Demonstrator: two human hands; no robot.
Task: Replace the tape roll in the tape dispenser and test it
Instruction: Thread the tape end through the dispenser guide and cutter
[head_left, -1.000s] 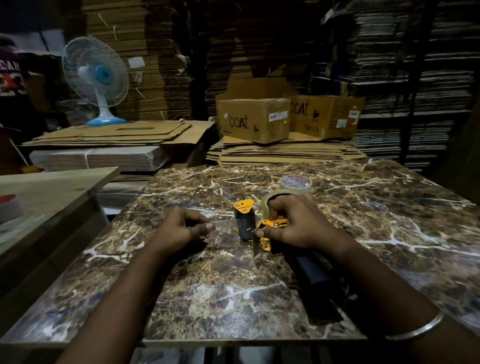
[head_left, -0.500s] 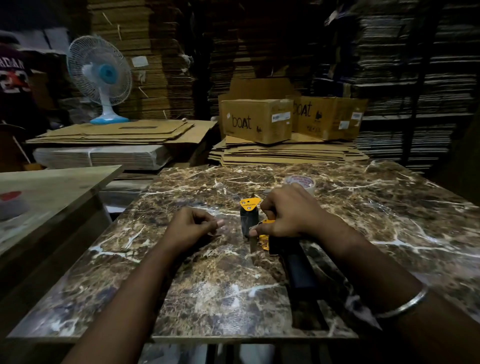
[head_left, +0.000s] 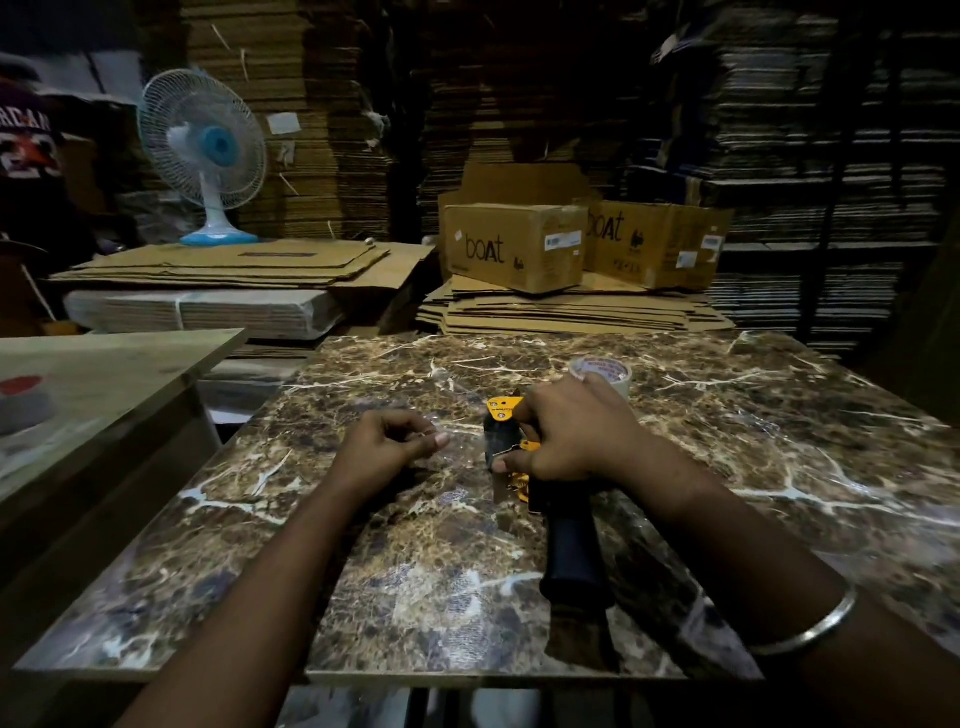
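Mid-worktop (head_left: 415, 597), my right hand (head_left: 574, 436) grips the dispenser (head_left: 506, 434); my left hand (head_left: 387, 447) pinches clear tape (head_left: 460, 441), which may fold and stick to itself.

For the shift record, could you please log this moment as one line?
right hand grips tape dispenser on table | left hand pinches clear tape end | tape roll behind

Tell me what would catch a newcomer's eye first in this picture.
Probably the yellow and black tape dispenser at the middle of the marble table, gripped by the right hand with a tape roll just behind it. The left hand pinches clear tape beside it. Farther back, a blue and white fan stands on flattened cardboard.
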